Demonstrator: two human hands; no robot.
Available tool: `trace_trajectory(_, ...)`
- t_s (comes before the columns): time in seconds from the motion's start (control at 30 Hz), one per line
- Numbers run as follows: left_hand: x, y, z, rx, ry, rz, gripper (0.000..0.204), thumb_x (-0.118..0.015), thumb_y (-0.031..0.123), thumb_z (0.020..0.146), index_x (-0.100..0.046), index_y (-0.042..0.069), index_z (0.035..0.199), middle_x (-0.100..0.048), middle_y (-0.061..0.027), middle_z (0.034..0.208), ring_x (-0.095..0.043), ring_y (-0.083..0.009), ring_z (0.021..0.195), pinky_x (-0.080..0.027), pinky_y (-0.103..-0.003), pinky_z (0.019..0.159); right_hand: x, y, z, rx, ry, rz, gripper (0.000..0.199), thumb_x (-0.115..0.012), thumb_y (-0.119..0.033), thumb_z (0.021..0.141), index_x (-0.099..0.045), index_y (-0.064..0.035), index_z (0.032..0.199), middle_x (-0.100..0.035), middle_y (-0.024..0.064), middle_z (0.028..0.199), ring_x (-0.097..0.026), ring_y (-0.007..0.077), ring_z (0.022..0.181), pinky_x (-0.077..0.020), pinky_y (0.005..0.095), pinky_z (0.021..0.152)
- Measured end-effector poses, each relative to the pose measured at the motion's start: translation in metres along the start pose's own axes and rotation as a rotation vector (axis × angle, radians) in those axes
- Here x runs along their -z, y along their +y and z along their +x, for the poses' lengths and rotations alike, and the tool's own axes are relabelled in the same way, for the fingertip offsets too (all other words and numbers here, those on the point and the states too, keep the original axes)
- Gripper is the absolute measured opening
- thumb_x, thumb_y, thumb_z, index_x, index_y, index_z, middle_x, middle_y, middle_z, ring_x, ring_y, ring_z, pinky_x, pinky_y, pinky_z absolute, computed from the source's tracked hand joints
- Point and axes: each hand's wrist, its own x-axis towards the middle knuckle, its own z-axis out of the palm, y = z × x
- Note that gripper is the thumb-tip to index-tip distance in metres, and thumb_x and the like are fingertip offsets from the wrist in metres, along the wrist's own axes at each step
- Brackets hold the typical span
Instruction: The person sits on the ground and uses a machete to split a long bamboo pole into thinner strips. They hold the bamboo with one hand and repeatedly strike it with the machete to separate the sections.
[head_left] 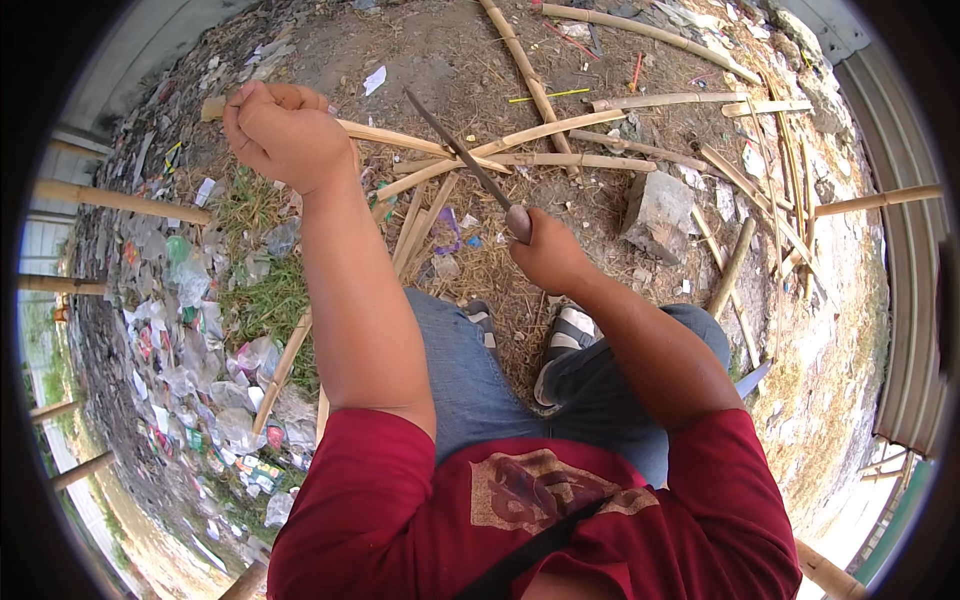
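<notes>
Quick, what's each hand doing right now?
Left hand: closed in a fist around a bamboo strip.
Right hand: closed, holding a long knife by its handle.

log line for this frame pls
left hand: fist on bamboo strip | right hand: gripping knife, blade over strip | ground: split bamboo, stone block

Bare dirt ground [440, 60] strewn with split bamboo strips [560, 160], a grey stone [660, 212] at right, plastic litter [190, 330] heaped left.
</notes>
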Motion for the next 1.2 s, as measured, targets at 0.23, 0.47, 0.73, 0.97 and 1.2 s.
trace_trajectory(0.23,-0.022,-0.005,-0.004,-0.013,-0.125,-0.118,0.013,-0.050,0.019,0.090,-0.048,0.006,0.093,-0.045,-0.0019,0.056,-0.031,-0.0103,0.048,-0.029,-0.030,0.047,0.039,-0.051,-0.009,0.156,0.300,0.241,0.029,-0.065,-0.018,0.085,-0.053,0.0028,0.101,-0.065,0.0291,0.083,-0.064,0.0486,0.081,-0.0495,0.0527,0.072)
trace_trajectory(0.47,-0.025,0.002,-0.011,0.025,-0.056,-0.042,0.013,-0.048,0.019,0.090,-0.047,0.006,0.088,-0.041,-0.0009,0.055,-0.030,-0.0102,0.047,-0.027,-0.031,0.047,-0.009,0.012,0.003,-0.060,-0.037,-0.041,0.035,-0.062,-0.014,0.083,-0.052,0.0016,0.112,-0.065,0.0306,0.093,-0.064,0.0474,0.093,-0.0481,0.0544,0.082)
trace_trajectory(0.73,-0.020,0.000,-0.005,-0.034,-0.109,-0.038,0.018,-0.048,0.021,0.092,-0.042,0.008,0.081,-0.038,-0.0018,0.054,-0.031,-0.0128,0.047,-0.028,-0.033,0.046,0.022,-0.014,-0.001,0.050,0.103,0.140,0.028,-0.065,-0.017,0.083,-0.055,0.0021,0.101,-0.066,0.0304,0.092,-0.065,0.0475,0.091,-0.0499,0.0531,0.080)
trace_trajectory(0.97,-0.032,0.001,-0.016,-0.056,-0.114,0.095,0.013,-0.048,0.019,0.091,-0.043,0.007,0.087,-0.039,-0.0023,0.057,-0.032,-0.0137,0.047,-0.029,-0.034,0.047,-0.011,0.018,0.004,0.021,0.046,0.007,0.027,-0.063,-0.014,0.083,-0.050,-0.0007,0.103,-0.065,0.0285,0.089,-0.063,0.0479,0.088,-0.0486,0.0520,0.078)
trace_trajectory(1.2,-0.017,0.003,-0.005,0.003,-0.114,-0.055,0.013,-0.047,0.018,0.091,-0.043,0.007,0.088,-0.039,-0.0027,0.056,-0.032,-0.0140,0.048,-0.029,-0.034,0.047,0.011,0.003,0.006,-0.034,-0.003,0.142,0.030,-0.063,-0.013,0.080,-0.057,0.0044,0.104,-0.067,0.0297,0.094,-0.065,0.0466,0.093,-0.0500,0.0501,0.084)
